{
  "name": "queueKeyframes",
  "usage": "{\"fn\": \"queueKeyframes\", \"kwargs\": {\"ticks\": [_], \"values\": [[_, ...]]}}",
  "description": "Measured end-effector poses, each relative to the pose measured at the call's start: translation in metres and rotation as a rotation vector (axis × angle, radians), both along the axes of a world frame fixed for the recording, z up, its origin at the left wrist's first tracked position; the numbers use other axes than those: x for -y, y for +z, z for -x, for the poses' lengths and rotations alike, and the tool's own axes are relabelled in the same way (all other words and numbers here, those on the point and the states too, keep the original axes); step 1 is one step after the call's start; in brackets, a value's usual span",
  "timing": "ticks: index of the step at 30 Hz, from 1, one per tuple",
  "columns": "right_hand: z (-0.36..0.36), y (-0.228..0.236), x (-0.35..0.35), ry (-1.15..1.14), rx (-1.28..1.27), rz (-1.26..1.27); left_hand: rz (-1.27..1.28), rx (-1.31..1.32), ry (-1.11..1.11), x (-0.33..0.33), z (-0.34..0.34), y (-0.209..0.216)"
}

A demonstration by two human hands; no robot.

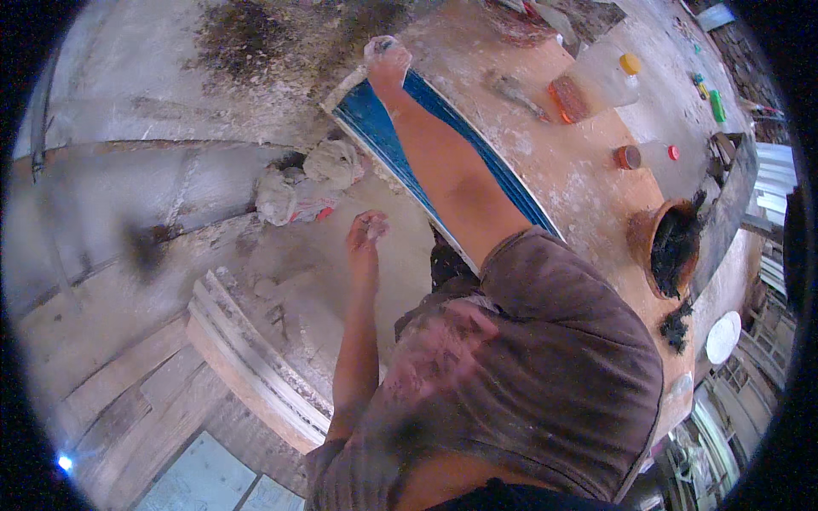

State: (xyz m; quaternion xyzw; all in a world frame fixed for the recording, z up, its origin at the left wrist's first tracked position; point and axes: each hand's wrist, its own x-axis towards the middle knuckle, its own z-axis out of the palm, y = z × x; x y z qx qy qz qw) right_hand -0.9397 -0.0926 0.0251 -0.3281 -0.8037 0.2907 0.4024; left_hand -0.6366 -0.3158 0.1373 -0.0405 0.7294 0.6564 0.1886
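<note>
A long blue ribbed mould [366,119] with whitish crusted edges slants across the workbench in front of me. My right hand [388,61] is closed at its far end, coated in white paste; what it grips, if anything, is hidden. That forearm stretches over the blue surface. Lower and to the left, my left hand [368,230] hovers apart from the mould, its whitened fingers curled in; I cannot make out what is in them. Beyond this hand are crumpled whitish plastic bags [332,163].
A white ridged moulding [247,349] lies at lower left. To the right are a yellow-capped bottle [596,81] of brown liquid, a smaller red-capped bottle [643,157], a brush-like tool [518,94], a tipped clay pot [643,234] holding black fibres, and a white round dish [724,336].
</note>
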Motion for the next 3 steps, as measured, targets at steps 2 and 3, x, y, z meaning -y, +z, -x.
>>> {"fn": "queueKeyframes", "kwargs": {"ticks": [2, 3], "values": [[-0.017, -0.004, -0.006, 0.124, 0.090, -0.071, 0.016, 0.048, -0.094, -0.010, -0.001, 0.003], [-0.045, 0.005, -0.005, 0.368, 0.085, 0.086, 0.028, 0.064, -0.105, -0.011, -0.009, 0.003]]}}
